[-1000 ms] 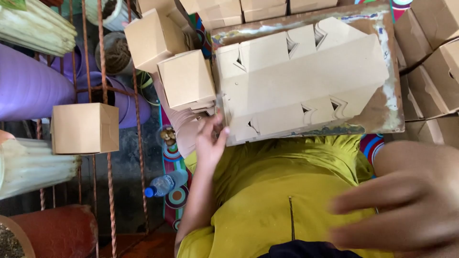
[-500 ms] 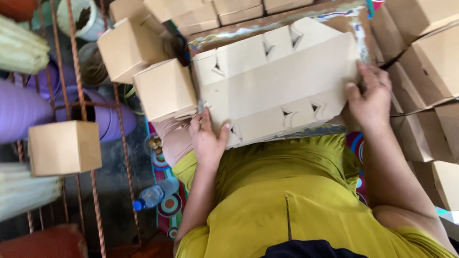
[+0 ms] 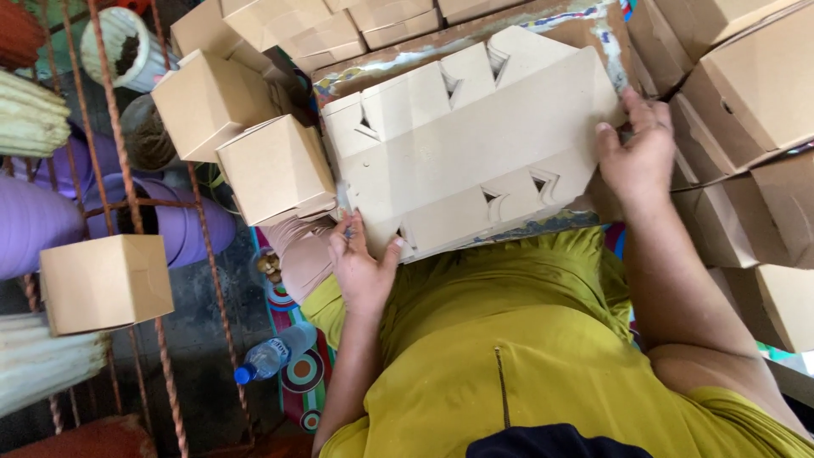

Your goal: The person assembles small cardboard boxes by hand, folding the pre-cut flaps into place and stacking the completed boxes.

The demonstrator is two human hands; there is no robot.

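A flat, die-cut tan cardboard box blank [image 3: 475, 148] lies on a board [image 3: 475, 38] across my lap, above my yellow-green garment. My left hand [image 3: 360, 267] grips the blank's lower left corner, thumb on top. My right hand [image 3: 640, 157] holds its right edge, fingers curled over the cardboard. Folded brown boxes [image 3: 275, 165] sit just left of the blank.
More assembled cardboard boxes are stacked at the top [image 3: 339, 25] and at the right [image 3: 746, 93]. One box [image 3: 106, 280] rests on a rusty metal rod frame [image 3: 127, 187] at the left. Purple and cream rolls [image 3: 34, 220] lie beyond it. A plastic bottle [image 3: 271, 354] lies on the floor.
My right hand came up from my lap and took hold of the blank's right edge. My left hand stayed at the lower left corner. The view shifted slightly.
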